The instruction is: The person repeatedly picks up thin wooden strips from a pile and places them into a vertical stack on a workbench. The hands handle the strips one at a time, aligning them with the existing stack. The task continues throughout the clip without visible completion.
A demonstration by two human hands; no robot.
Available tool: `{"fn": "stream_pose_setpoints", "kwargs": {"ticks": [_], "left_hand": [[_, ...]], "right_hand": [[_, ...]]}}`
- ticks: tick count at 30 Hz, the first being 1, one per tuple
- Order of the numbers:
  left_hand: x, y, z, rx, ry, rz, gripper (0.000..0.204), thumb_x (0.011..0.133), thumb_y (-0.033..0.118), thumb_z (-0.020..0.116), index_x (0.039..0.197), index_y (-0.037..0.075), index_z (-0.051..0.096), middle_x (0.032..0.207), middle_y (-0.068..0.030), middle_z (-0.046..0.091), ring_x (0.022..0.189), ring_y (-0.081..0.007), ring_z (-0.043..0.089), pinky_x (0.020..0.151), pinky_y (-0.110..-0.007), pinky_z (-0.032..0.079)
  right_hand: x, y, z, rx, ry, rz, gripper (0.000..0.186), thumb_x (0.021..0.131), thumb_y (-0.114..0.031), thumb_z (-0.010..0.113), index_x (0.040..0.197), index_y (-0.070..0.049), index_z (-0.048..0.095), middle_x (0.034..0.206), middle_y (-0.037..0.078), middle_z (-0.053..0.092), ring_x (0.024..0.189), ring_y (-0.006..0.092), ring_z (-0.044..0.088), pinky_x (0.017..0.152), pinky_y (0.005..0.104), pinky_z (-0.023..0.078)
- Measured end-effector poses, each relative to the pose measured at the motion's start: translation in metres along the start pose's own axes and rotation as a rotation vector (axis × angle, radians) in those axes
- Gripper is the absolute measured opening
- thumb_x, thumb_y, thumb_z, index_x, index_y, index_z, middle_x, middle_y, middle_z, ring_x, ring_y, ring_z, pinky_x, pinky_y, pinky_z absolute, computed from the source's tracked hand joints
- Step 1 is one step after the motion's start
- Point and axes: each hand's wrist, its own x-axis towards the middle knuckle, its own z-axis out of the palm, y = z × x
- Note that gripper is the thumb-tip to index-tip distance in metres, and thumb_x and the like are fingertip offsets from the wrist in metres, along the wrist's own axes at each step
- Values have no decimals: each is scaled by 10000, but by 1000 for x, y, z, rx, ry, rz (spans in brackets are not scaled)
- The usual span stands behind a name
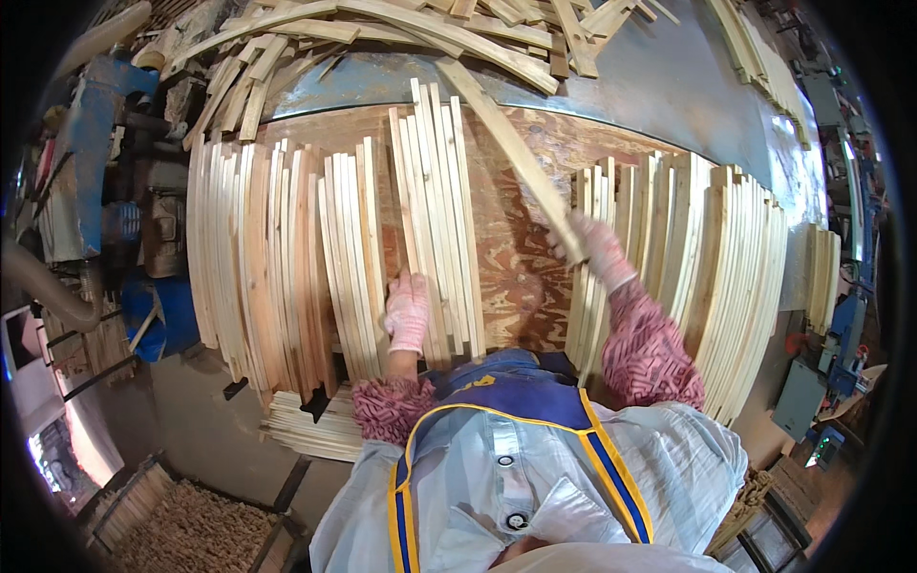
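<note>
Wearing a pale glove, my right hand point(600, 253) is closed round the near end of a wooden strip point(516, 158), slightly blurred. The strip slants away to the upper left, its far end reaching over the blue metal surface. My left hand point(407, 310), also gloved, rests on the near part of a group of wooden strips point(435, 210) in the middle of the plywood board point(525, 286). Its fingers point away from me and are bent over the strips; whether they grip one cannot be made out.
Rows of strips lie left point(258, 258) and right point(716, 248) on the board. Beyond it, a loose heap of wood pieces point(478, 33) covers part of a blue metal surface point(659, 91). Blue machinery point(81, 162) stands at left. A crate of small wood pieces point(191, 525) sits at lower left.
</note>
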Motion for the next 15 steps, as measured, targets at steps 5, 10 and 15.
{"fn": "stream_pose_setpoints", "kwargs": {"ticks": [5, 10, 15], "left_hand": [[-2, 35, -22, -53, -6, 83, 681, 972, 554, 472, 1508, 137, 421, 1438, -223, 503, 1244, -431, 553, 1010, -534, 457], [-3, 30, -12, -50, 72, 40, 684, 958, 511, 511, 1515, 134, 393, 1431, -225, 511, 1258, -424, 551, 1011, -524, 460], [-10, 21, -18, -50, 72, 43, 615, 960, 453, 549, 1472, 126, 451, 1330, -225, 552, 1218, -419, 552, 1005, -497, 446]], "right_hand": [[-13, 144, 37, -1148, 65, -402, 392, 973, -247, 594, 1335, -96, 577, 1058, 146, 719, 891, 245, 722, 768, 356, 620], [62, 102, 56, -1709, 371, -1040, 225, 994, -205, 463, 1129, -99, 608, 805, 132, 609, 725, 223, 594, 656, 419, 559], [169, -116, 1, -1275, 906, -792, 673, 878, -347, 668, 1477, -133, 449, 1428, 154, 534, 1290, 321, 517, 1023, 439, 469]]}}
